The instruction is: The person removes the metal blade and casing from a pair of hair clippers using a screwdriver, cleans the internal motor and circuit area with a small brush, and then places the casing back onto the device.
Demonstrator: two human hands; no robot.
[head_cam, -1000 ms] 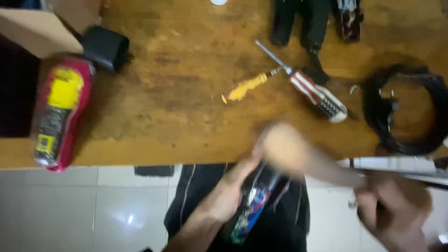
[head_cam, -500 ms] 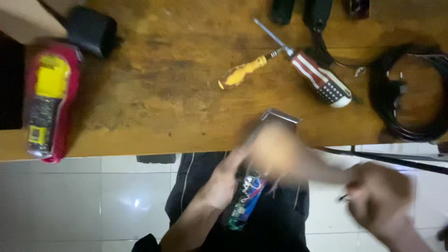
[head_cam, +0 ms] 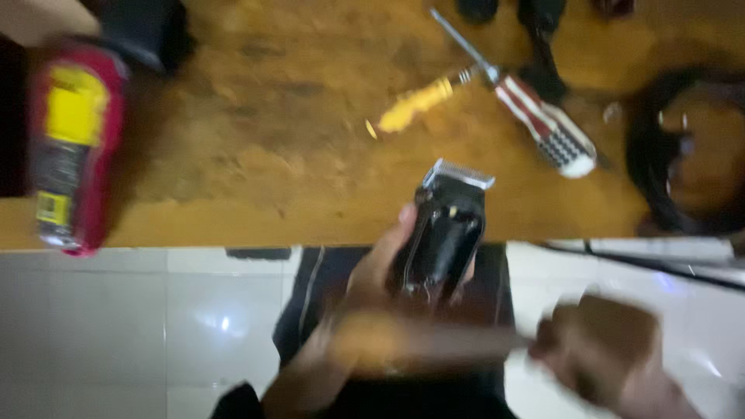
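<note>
The wooden workbench (head_cam: 233, 155) fills the top of my view, with pale floor tiles (head_cam: 116, 326) below its edge. At the far right a coil of black cable (head_cam: 660, 178) lies on the wood; at the left a red and yellow spray can (head_cam: 74, 147) lies on its side close to the edge, and I judge a knock could roll it off onto the tiles.

My left hand (head_cam: 380, 271) is clamped around a black hair clipper (head_cam: 446, 229), held just at the bench edge with its toothed metal blade (head_cam: 458, 172) pointing away from me. My right hand (head_cam: 605, 349) is well apart from it, low to the right, closed on a long tool (head_cam: 434, 341) whose pale handle sweeps across below the clipper. It is so blurred that I can only guess it is a screwdriver.

With that tool moving fast, I think its tip could slip and jab my left fingers or scratch the clipper body.

A striped-handled screwdriver (head_cam: 543, 128) and a small yellow-handled one (head_cam: 411, 105) lie on the bench beyond.
</note>
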